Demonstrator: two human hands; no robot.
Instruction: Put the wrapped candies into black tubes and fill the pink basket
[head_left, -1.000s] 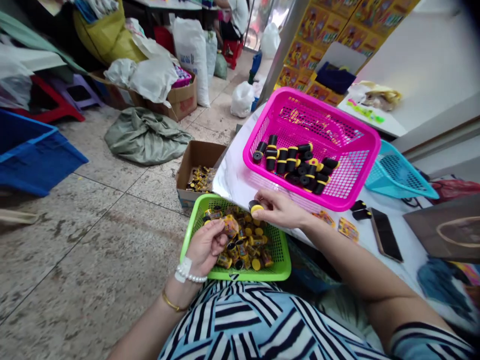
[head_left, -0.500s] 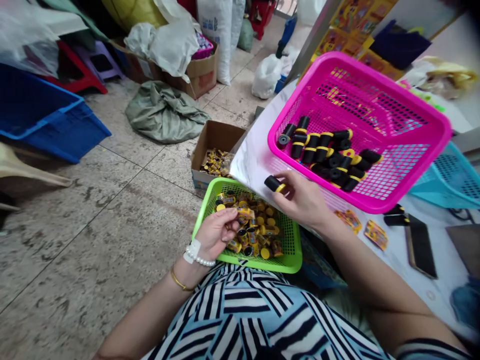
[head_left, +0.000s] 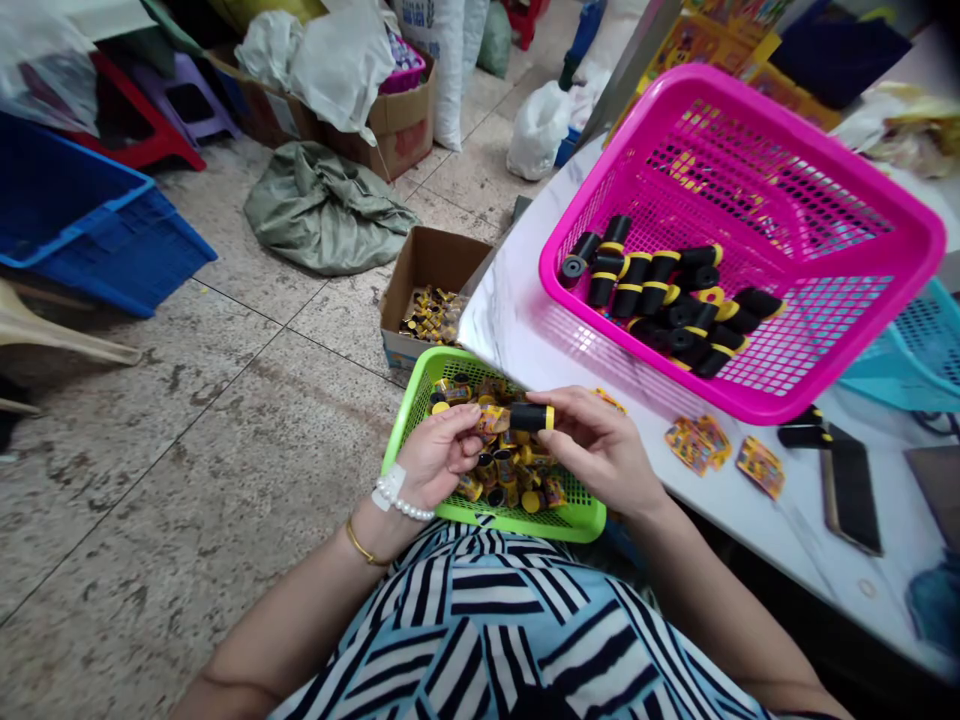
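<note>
My right hand (head_left: 600, 447) pinches a black cylinder with a yellow end (head_left: 532, 417) over the green basket (head_left: 585, 518). My left hand (head_left: 437, 457) pinches a small yellow printed piece (head_left: 492, 420), its end touching the cylinder. The green basket on my lap holds several small yellow and black pieces. A pink basket (head_left: 840, 375) on the white table (head_left: 502, 320) holds several black cylinders with yellow bands (head_left: 667, 295).
Printed stickers (head_left: 701, 438), two black cylinders (head_left: 801, 432) and a phone (head_left: 850, 488) lie on the table. A cardboard box (head_left: 420, 262) of yellow pieces stands on the floor by the table. A blue crate (head_left: 90, 240), bags and boxes crowd the floor behind.
My right hand carried the black cylinder from the table edge down to my left hand, over the green basket. The two held pieces now meet.
</note>
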